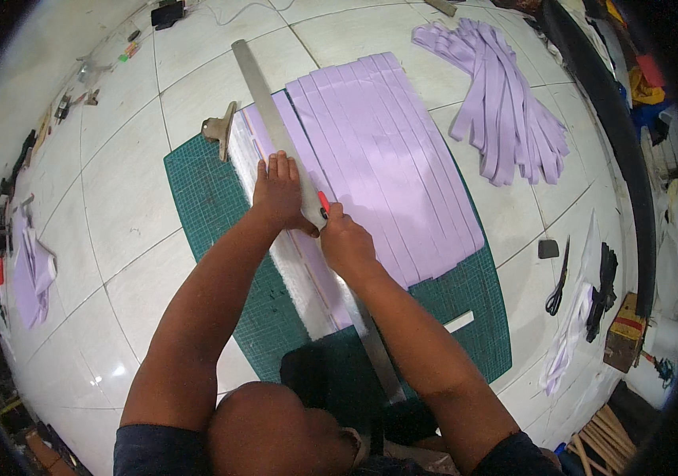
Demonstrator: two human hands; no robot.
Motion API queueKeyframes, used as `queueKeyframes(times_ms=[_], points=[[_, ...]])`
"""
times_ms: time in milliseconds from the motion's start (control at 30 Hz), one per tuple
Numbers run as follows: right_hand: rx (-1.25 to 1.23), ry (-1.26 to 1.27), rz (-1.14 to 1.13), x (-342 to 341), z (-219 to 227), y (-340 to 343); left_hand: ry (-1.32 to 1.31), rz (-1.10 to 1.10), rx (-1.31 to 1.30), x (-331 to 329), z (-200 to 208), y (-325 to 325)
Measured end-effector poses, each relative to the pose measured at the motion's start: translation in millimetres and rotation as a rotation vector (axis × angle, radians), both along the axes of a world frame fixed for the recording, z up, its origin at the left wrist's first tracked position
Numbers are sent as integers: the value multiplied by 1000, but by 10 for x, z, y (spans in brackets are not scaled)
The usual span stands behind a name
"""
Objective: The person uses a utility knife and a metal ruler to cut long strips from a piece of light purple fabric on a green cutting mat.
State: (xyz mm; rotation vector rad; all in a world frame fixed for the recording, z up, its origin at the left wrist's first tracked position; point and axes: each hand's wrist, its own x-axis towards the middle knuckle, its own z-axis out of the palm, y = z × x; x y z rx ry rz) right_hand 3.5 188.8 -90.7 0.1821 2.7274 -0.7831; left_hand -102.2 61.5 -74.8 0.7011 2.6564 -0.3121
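Observation:
My left hand [278, 194] presses down on a long metal ruler [264, 95], its fingers stretched out. Beside it, along the ruler's right edge, my right hand [347, 244] is closed around a red-handled utility knife [323, 200]; the blade is hidden. Under the ruler is a lilac fabric piece with a white edge [295, 274], pinched at the far end by a metal clip [220, 129]. To the right, lilac fabric strips [390, 163] lie side by side on a green cutting mat [200, 186]. My knee covers the ruler's near part in places.
A loose bundle of lilac strips [497, 103] lies on the tiles at the far right. Scissors [559, 289], a small dark block [547, 249] and a wooden block [624, 333] are on the right. A white bar [459, 321] rests on the mat; folded lilac fabric [31, 274] is at left.

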Motion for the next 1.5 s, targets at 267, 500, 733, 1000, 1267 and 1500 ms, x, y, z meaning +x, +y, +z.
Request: queueKeyframes(times_ms=[267, 500, 733, 1000, 1267, 1500], points=[[-107, -55, -19, -69, 91, 18, 38, -29, -36, 0, -55, 13], [-136, -307, -73, 326, 384, 190, -10, -1, -68, 2, 48, 48], [-127, -658, -89, 1472, 706, 415, -11, 5, -47, -5, 69, -69], [5, -761, -106, 2388, 702, 691, -29, -6, -37, -7, 19, 49], [17, -438, -26, 2031, 944, 818, -16, -4, -55, -19, 40, 28], [-39, -144, -39, 486, 393, 277, -28, -26, -32, -20, 27, 35]])
